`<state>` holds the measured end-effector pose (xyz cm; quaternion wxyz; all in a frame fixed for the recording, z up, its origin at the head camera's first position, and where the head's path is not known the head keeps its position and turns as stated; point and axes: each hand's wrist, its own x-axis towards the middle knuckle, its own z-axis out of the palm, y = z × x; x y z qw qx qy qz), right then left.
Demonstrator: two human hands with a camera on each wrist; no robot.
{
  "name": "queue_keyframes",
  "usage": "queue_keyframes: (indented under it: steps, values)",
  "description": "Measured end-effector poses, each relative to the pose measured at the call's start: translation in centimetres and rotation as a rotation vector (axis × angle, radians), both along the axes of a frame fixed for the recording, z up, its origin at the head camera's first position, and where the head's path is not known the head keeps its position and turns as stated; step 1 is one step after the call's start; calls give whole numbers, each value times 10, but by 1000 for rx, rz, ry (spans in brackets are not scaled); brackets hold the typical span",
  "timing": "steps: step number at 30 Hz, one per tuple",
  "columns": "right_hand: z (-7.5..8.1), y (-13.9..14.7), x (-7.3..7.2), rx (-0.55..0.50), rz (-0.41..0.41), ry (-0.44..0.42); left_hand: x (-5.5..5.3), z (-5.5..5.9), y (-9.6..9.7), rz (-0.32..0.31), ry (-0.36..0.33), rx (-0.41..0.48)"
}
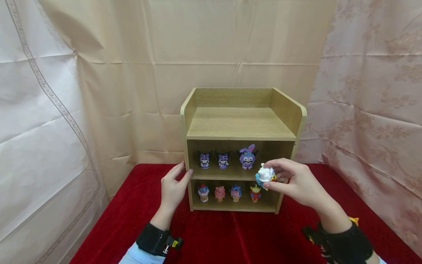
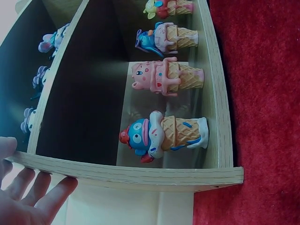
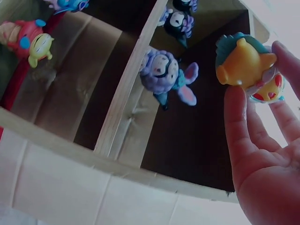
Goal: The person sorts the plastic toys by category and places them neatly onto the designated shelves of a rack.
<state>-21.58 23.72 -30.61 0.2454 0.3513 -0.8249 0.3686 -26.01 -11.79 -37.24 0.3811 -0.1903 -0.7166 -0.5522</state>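
Observation:
My right hand (image 1: 296, 181) pinches a small toy figurine (image 1: 265, 175) between thumb and fingers, in front of the shelf's right side. It looks white and light blue in the head view; the right wrist view shows its orange-yellow and teal parts. My left hand (image 1: 173, 187) rests against the left side panel of the wooden shelf (image 1: 242, 123), its thumb at the front edge and its fingers along the outside. On the middle level stand two purple figurines (image 1: 204, 160) and a purple long-eared figurine (image 1: 247, 157), left of the held one.
On the bottom level stand a blue ice-cream-cone figurine (image 2: 140, 133), a pink one (image 2: 154, 76), a blue-and-pink one (image 2: 164, 38) and a red-and-green alien figurine (image 1: 255, 193). Red cloth (image 1: 211, 234) covers the table. A yellow object (image 1: 354, 220) shows partly behind my right wrist.

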Motion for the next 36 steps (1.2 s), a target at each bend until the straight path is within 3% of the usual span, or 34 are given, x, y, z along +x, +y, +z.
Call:
queue_keyframes:
  steps: [6, 14, 28, 36]
  values:
    - [4, -13, -4, -69, 2, 31, 1, 1, 0, -4, -4, -5]
    - [12, -24, -10, -72, -45, 57, 2, 3, 0, -7, -1, -13]
    - [39, -52, -15, -132, -16, 135, 0, 1, 0, 1, -42, -4]
    - [51, -62, -18, -158, -25, 126, 0, -1, -1, -9, -47, 12]
